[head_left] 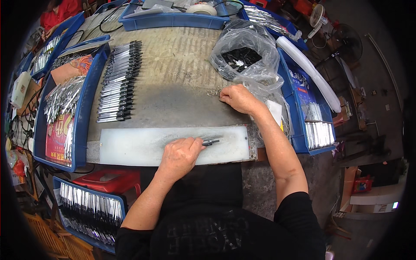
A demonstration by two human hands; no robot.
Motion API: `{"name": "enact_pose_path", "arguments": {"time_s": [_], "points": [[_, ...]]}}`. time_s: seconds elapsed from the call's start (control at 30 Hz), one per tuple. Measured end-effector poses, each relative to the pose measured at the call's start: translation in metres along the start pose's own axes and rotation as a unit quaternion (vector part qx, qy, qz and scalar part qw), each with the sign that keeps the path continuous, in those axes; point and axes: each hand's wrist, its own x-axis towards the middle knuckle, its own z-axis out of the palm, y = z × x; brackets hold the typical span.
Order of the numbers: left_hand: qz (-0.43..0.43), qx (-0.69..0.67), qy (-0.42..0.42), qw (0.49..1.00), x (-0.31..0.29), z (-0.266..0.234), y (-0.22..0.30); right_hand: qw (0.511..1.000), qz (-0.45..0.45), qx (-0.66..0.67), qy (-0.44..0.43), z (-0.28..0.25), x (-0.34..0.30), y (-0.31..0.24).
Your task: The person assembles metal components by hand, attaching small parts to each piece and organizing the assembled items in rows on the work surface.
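Observation:
My left hand (181, 155) is closed around a pen piece over the long white board (130, 145) at the near edge of the table. The pen piece's dark end (211, 142) sticks out to the right of my fingers; the rest is hidden in my grip. Farther right and forward, my right hand (237, 99) pinches its fingertips at a small scatter of tiny metal parts (213, 92). Whatever is between those fingertips is too small to make out. To the left lies a long row of silver-and-black pens (117, 86), laid side by side.
Beyond my right hand stands a clear plastic bag (260, 43) with black parts inside. Blue trays with pens and pen parts flank the table: a left tray (82, 143), a right tray (289, 99) and a lower-left tray (121, 201). A far tray (173, 24) holds a white roll.

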Motion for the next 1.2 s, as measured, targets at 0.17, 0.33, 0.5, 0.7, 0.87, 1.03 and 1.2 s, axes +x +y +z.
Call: {"name": "enact_pose_path", "arguments": {"time_s": [0.17, 0.33, 0.5, 0.7, 0.87, 1.03, 1.2], "points": [[-0.001, 0.006, -0.005, 1.0, -0.001, 0.001, -0.001, 0.999, 0.037, -0.018, -0.03, -0.002, 0.008, -0.006], [0.002, 0.004, 0.0, 1.0, -0.001, 0.0, -0.001, 0.996, 0.036, -0.066, -0.039, -0.004, 0.012, -0.014], [-0.002, 0.001, -0.006, 1.0, -0.001, 0.001, 0.0, 0.999, 0.051, -0.005, -0.003, -0.002, 0.001, -0.014], [-0.001, -0.009, 0.011, 1.0, -0.002, 0.001, -0.002, 0.939, 0.056, 0.34, 0.006, 0.008, -0.044, -0.047], [-0.004, -0.009, 0.009, 1.0, -0.001, 0.001, -0.001, 0.929, -0.073, 0.364, 0.013, 0.025, -0.073, -0.073], [-0.009, -0.01, 0.003, 1.0, -0.001, 0.0, -0.002, 0.93, -0.03, 0.36, 0.066, 0.038, -0.082, -0.078], [-0.01, -0.01, -0.002, 1.0, -0.002, 0.001, -0.001, 0.935, -0.046, 0.334, 0.107, 0.044, -0.086, -0.073]]}}
